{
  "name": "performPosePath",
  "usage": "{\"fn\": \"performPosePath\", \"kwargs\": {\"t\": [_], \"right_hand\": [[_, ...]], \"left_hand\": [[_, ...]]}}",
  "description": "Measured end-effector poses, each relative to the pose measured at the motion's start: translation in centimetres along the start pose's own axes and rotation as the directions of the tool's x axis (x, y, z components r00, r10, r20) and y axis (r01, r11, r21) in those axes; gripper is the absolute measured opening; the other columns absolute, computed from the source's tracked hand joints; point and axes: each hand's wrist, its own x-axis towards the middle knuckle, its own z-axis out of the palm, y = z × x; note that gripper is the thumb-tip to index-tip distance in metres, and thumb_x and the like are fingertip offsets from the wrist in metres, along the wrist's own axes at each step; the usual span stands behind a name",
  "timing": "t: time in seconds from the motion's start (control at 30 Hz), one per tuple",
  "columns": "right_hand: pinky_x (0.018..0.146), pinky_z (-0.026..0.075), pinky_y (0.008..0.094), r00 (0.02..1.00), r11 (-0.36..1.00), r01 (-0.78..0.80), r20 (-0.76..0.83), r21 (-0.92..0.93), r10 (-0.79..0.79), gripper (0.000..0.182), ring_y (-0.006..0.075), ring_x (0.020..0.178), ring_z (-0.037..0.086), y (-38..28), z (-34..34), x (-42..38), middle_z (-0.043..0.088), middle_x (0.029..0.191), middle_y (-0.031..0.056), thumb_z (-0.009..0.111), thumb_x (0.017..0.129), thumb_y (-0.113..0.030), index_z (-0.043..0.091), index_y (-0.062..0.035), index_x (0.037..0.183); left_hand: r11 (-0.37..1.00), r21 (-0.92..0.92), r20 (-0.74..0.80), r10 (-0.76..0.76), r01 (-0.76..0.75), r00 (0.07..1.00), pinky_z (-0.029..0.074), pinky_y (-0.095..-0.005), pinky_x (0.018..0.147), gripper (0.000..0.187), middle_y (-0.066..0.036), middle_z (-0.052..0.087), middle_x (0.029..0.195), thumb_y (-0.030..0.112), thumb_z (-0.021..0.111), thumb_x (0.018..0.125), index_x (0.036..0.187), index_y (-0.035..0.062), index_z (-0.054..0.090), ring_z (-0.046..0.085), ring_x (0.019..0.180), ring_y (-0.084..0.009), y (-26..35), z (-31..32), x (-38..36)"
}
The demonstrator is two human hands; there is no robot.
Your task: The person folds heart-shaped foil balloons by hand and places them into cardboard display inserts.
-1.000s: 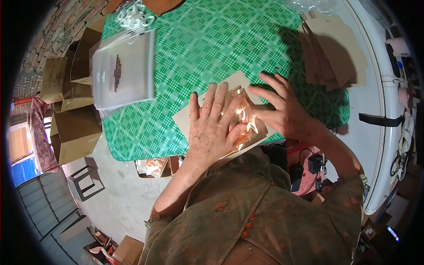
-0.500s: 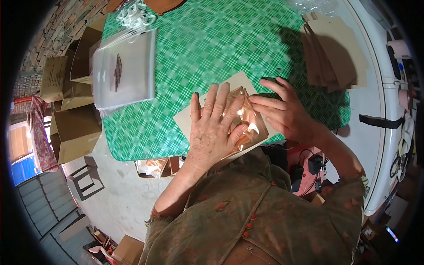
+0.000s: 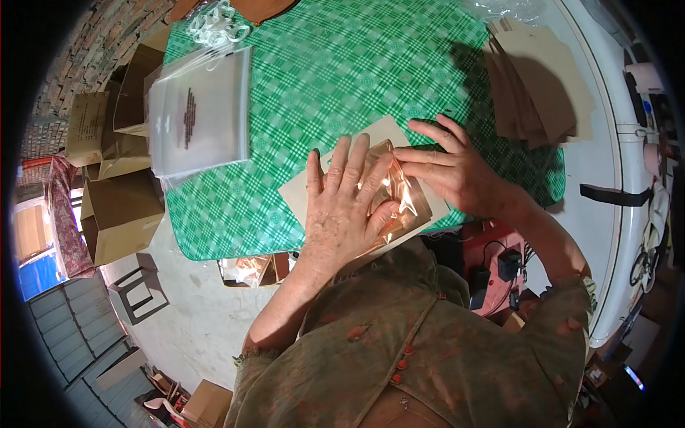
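- Copper-toned glossy film is lying creased on pale cardboard, which is resting at the near edge of a green checked tablecloth, just in front of the body carrying my camera.
- I am resting the left hand flat across film and cardboard, palm down, fingers spreading and thumb lying over the film; it is gripping nothing.
- I am holding the right hand at the film's upper corner, two fingertips reaching to it and two other fingers spreading away; its underside is hiding from me, so I cannot tell whether it is pinching the film.
- Clear plastic bags with dark print are lying stacked off to the left, a tangle of white cord sitting at their far end.
- Brown cardboard sheets are overlapping in a pile at the far right, partly in shadow.
- Open cardboard boxes are standing beyond the cloth's left side.
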Motion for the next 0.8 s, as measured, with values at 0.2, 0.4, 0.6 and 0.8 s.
{"fn": "performPosePath", "kwargs": {"t": [0.2,0.4,0.6,0.8], "right_hand": [[0.123,0.026,0.0579,0.999,0.997,-0.022,-0.026,-0.079,0.020,0.041,0.0331,0.147,0.042,-0.2,0.3,-0.5,0.062,0.147,0.0034,0.066,0.087,-0.005,0.072,-0.0069,0.127],[0.123,0.024,0.0587,0.995,0.983,-0.085,-0.061,-0.165,0.076,0.051,0.0294,0.147,0.043,-2.9,-0.2,-1.1,0.056,0.151,0.0055,0.073,0.087,-0.022,0.067,-0.0059,0.135],[0.125,0.017,0.0643,0.992,0.971,-0.123,-0.043,-0.205,0.116,0.072,0.0278,0.150,0.041,-6.2,1.7,-2.4,0.054,0.153,0.0092,0.080,0.078,-0.042,0.065,-0.0039,0.138],[0.124,0.022,0.0664,0.973,0.940,-0.227,-0.104,-0.254,0.206,0.077,0.0282,0.149,0.044,-7.7,3.5,-2.9,0.053,0.154,0.0137,0.082,0.075,-0.042,0.064,0.0008,0.137]], "left_hand": [[1.000,0.022,-0.002,0.002,-0.002,1.000,0.014,-0.0661,0.125,0.066,-0.014,0.031,0.170,0.060,0.050,0.104,0.159,0.0238,0.045,0.027,0.157,-0.0369,0.0,0.2,0.0],[1.000,0.024,-0.005,-0.002,0.002,1.000,0.014,-0.0656,0.125,0.066,-0.013,0.031,0.170,0.059,0.051,0.103,0.159,0.0233,0.046,0.026,0.158,-0.0361,0.0,0.2,0.0],[0.999,0.034,-0.009,0.002,-0.001,1.000,0.014,-0.0655,0.125,0.066,-0.013,0.031,0.170,0.059,0.051,0.103,0.158,0.0228,0.046,0.026,0.158,-0.0357,0.0,0.2,0.0],[1.000,0.012,-0.022,0.009,-0.009,1.000,0.015,-0.0657,0.124,0.067,-0.015,0.033,0.169,0.060,0.052,0.103,0.158,0.0222,0.047,0.027,0.157,-0.0364,-0.1,0.2,0.0]]}}
